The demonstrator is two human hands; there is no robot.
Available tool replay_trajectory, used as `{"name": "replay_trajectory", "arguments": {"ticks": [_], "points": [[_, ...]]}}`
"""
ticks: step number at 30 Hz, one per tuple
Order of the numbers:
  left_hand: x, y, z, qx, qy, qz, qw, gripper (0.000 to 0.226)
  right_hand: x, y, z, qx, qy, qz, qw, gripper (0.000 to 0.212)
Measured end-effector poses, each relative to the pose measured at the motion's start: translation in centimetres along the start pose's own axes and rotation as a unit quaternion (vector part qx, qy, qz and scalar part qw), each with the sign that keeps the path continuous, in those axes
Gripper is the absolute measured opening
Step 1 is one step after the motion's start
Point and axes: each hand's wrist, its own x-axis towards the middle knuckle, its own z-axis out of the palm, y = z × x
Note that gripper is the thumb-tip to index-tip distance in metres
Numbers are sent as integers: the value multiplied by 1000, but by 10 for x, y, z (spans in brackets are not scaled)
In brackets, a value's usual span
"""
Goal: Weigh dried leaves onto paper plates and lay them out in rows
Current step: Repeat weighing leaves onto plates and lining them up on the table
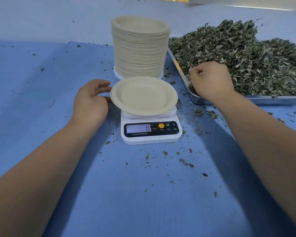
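An empty beige paper plate lies on a small white kitchen scale whose display reads 0. My left hand rests beside the plate's left rim, its fingertips touching the rim, fingers relaxed. My right hand is in the near left corner of a steel tray, its fingers curled into the heap of dried green leaves. Whether leaves are held inside the fist is hidden.
A tall stack of paper plates stands right behind the scale, on a white base. Loose leaf crumbs are scattered over the blue table cover, mostly to the right of the scale and in front of it.
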Motion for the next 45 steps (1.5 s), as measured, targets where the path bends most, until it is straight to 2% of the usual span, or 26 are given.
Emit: {"name": "replay_trajectory", "arguments": {"ticks": [3, 7, 12, 17, 19, 21, 23, 24, 29, 32, 35, 39, 41, 45], "points": [[0, 1, 0, 0, 0, -1, 1000, 69, 5, 0, -4, 26, 30, 11, 999, 49], [0, 1, 0, 1, -1, -3, 1000, 68, 4, -6, -5, -12, -29, -6, 999, 49], [-1, 4, 0, -16, 16, -11, 1000, 68, 23, -43, -33, 43, 53, -32, 997, 46], [-2, 5, -1, -30, 25, -19, 999, 63, 18, -106, -37, 136, 59, -81, 986, 47], [-1, 5, -1, -28, 23, -21, 999, 58, 8, -128, -28, 188, 39, -90, 977, 44], [-1, 6, -1, -32, 21, -21, 999, 53, -5, -145, -16, 211, -41, -112, 970, 35], [-1, 5, -1, -36, 23, -21, 999, 52, -15, -153, -5, 167, -145, -159, 962, 25], [0, 5, -1, -36, 25, -21, 999, 52, -16, -154, -4, 156, -163, -171, 959, 22], [3, 1, 0, -32, 22, -23, 999, 51, 6, -139, -34, 245, -86, -112, 959, 17], [4, -1, 0, -25, 19, -9, 999, 48, 11, -117, -38, 206, -96, -101, 969, 19], [5, -3, 2, -24, 28, -7, 999, 36, 10, -77, -30, 114, -93, -42, 988, 23], [7, -3, 1, -25, 40, 1, 999, 30, -5, -30, -6, -27, -180, 65, 981, 40], [6, -1, 0, -32, 46, 0, 998, 28, -11, -23, 0, -63, -199, 71, 975, 50], [6, 1, -1, -43, 46, -8, 998, 25, -12, -21, 1, -69, -171, 54, 981, 51]]}}
